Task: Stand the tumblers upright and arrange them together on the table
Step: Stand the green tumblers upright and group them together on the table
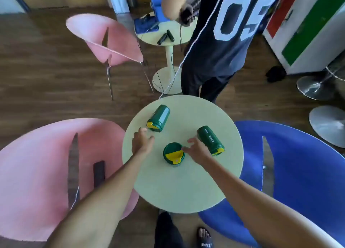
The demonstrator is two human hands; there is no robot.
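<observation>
Left hand (142, 142): open, empty, just short of the left tumbler's lid.
Left tumbler (158, 118): on its side, far-left of the upright tumbler; axis runs away, lid nearest.
Upright tumbler (174, 154): standing mid-bench (183, 191).
Right hand (198, 149): open, empty, between upright and right tumbler.
Right tumbler (211, 140): lying, lid toward near-right.
Risk: a nudged cylinder could roll off the round edge.

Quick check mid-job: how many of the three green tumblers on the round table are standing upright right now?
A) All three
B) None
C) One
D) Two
C. Only the middle tumbler stands upright, its yellow-and-green lid facing the camera; the far-left tumbler and the right tumbler both lie on their sides on the table.
</observation>
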